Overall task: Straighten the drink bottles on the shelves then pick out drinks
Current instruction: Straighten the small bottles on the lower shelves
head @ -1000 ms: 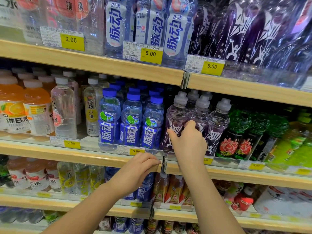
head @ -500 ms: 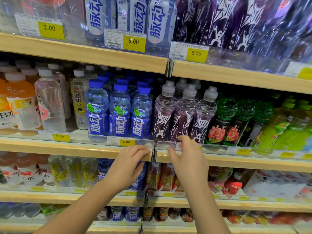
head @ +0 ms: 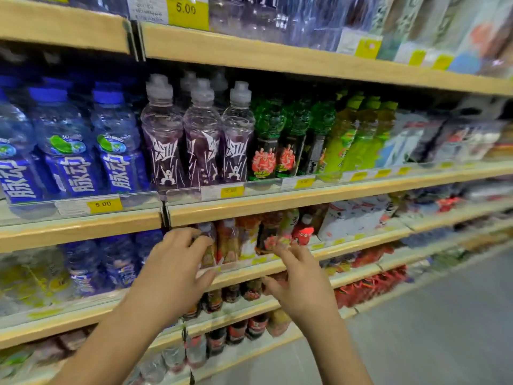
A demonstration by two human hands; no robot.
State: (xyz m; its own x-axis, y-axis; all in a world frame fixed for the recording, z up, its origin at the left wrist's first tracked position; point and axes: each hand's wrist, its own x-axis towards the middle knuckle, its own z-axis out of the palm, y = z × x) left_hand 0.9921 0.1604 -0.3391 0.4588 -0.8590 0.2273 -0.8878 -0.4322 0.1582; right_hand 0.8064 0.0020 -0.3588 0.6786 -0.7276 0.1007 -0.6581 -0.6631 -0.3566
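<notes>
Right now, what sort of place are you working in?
Most likely a shop's drinks aisle: tiered wooden shelves, rows of blue-capped bottles and purple bottles facing out, and yellow price tags reading 5.00 along the shelf edges.

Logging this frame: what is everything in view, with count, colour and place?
Shelves: several tiers, light wood, across the frame.
Blue bottles: three in front, more behind; blue caps and labels; middle shelf, left.
Purple bottles: three in front, more behind; grey caps; right of the blue.
Dark green bottles: about three in front; right of the purple.
Light green bottles: several; further right.
Price tags: several, yellow; shelf edges.
Small bottles: several, orange and red, blurred; shelf below.
Floor: grey, lower right.
Left hand: one, at a small bottle on the shelf below; grip unclear.
Right hand: one, fingers spread, holding nothing, beside it.
</notes>
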